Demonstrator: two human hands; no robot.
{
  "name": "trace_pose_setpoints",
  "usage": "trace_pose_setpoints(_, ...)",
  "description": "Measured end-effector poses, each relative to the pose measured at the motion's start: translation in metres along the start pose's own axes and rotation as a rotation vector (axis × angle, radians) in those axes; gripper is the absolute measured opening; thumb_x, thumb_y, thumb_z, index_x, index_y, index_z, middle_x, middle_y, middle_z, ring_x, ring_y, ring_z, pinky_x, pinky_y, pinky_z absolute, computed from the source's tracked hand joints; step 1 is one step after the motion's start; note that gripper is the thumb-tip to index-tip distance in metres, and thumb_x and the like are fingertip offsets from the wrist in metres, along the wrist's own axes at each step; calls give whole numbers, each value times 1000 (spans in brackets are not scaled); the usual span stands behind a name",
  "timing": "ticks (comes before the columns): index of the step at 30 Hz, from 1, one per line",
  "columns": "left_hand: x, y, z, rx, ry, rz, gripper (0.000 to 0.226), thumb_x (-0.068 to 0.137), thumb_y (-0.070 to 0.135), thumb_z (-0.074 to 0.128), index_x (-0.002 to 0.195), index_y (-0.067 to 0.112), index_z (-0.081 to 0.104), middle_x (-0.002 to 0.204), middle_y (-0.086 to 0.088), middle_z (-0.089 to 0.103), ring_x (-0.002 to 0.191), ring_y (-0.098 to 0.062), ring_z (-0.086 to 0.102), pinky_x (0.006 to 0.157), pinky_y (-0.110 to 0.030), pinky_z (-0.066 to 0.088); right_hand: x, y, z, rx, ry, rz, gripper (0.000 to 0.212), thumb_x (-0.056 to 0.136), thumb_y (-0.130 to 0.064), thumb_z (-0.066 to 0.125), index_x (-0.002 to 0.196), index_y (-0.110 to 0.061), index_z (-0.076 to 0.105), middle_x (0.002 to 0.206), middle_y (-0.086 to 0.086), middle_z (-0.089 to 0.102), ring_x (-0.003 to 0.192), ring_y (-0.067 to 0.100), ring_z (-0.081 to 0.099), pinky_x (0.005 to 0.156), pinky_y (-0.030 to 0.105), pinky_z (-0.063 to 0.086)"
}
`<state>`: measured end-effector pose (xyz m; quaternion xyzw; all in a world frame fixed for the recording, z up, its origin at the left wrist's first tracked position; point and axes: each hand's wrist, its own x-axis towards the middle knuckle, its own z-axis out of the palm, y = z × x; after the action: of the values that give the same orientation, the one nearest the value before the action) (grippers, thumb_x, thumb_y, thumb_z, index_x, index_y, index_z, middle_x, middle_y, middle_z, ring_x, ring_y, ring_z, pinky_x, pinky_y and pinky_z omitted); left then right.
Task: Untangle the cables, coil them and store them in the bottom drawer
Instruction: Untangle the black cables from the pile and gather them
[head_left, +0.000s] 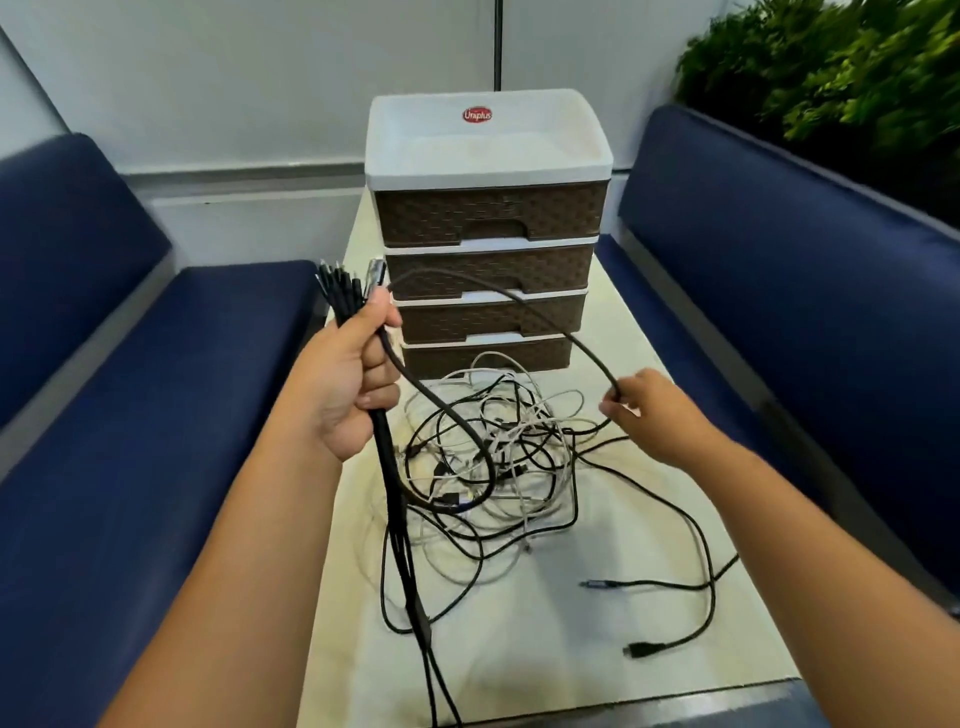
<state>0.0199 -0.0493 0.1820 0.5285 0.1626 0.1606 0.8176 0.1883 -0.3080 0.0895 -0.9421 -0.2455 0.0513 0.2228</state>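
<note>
Nearest, the left hand (345, 384) grips a bundle of black cables (395, 499); the right hand (649, 415) pinches a black loop (524, 304). Tangled cables (493, 457) cover the surface (571, 675) before the closed bottom drawer (485, 357). Draw loops out slowly.

Left hand (347, 387) gripping a bundle of black cables (395, 499), plug ends sticking up above the fist. Right hand (652, 413) pinching a thick black cable (511, 296) that arcs between both hands. Messy tangle of black and white cables (498, 457) on the table (571, 649), right in front of the closed bottom drawer (488, 358).
</note>
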Motion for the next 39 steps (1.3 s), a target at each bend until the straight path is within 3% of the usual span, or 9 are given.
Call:
trace_pose_setpoints(4, -4, -5, -4, 20, 12, -15, 27, 96, 38, 53, 75, 21, 52, 45, 11, 15, 49, -10, 4, 34, -16, 11, -9, 0, 2, 357, 113, 177, 24, 101, -25, 44, 93, -12, 62, 82, 9, 63, 72, 24, 64, 76, 46, 55)
trace_pose_setpoints(10, -11, -12, 2, 36, 6, -15, 25, 96, 38, 53, 78, 21, 52, 46, 10, 16, 43, -7, 8, 35, -17, 11, -11, -36, -36, 712, 443, -92, 31, 105, -34, 36, 82, -19, 50, 65, -6, 54, 61, 16, 62, 64, 37, 53)
trace_pose_setpoints(12, -15, -13, 5, 46, 15, -10, 25, 97, 38, 54, 79, 20, 53, 47, 9, 16, 40, -5, 11, 35, -17, 11, -8, -47, -45, 740, 405, -39, 31, 104, -37, 36, 81, -21, 47, 63, -6, 55, 59, 17, 61, 58, 33, 50)
trace_pose_setpoints(15, -22, -15, 9, 60, 35, -12, 25, 97, 38, 53, 80, 20, 53, 47, 9, 17, 39, -5, 13, 36, -18, 10, -3, -49, -56, 223, 38, 168, 24, 102, -30, 45, 87, -12, 51, 83, 10, 63, 80, 30, 69, 63, 35, 52)
trace_pose_setpoints(18, -30, -19, 12, 69, 47, -16, 24, 97, 37, 54, 80, 19, 53, 47, 9, 17, 39, -5, 13, 36, -17, 11, -15, -48, -57, 383, -186, 155, 32, 103, -29, 43, 85, -6, 56, 66, 13, 65, 73, 34, 72, 65, 38, 59)
trace_pose_setpoints(22, -43, -26, 16, 99, 65, -24, 24, 97, 38, 54, 81, 19, 53, 47, 9, 18, 40, -5, 13, 36, -17, 12, -28, -37, -50, 779, 69, 12, 37, 102, -37, 42, 78, -13, 55, 48, 6, 50, 54, 22, 60, 63, 35, 50)
trace_pose_setpoints(25, -53, -34, 23, 110, 77, -34, 25, 98, 37, 53, 80, 19, 53, 47, 9, 19, 40, -5, 14, 36, -18, 11, -34, -28, -36, 1070, 163, 177, 35, 101, -36, 44, 74, -15, 53, 47, 2, 38, 47, 17, 47, 53, 27, 45)
trace_pose_setpoints(34, -81, -62, 40, 152, 98, -78, 26, 97, 37, 53, 79, 19, 53, 46, 9, 18, 39, -5, 14, 32, -15, 14, -97, 37, 28, 340, -113, 199, 41, 100, -41, 45, 75, -14, 63, 66, 1, 60, 69, 24, 60, 64, 31, 41)
trace_pose_setpoints(39, -91, -79, 49, 154, 93, -108, 25, 96, 38, 54, 80, 19, 53, 46, 10, 18, 38, -5, 13, 33, -14, 14, -116, 55, 54, 286, -95, 226, 30, 86, -31, 71, 72, -14, 49, 68, 2, 57, 64, 17, 53, 54, 27, 37)
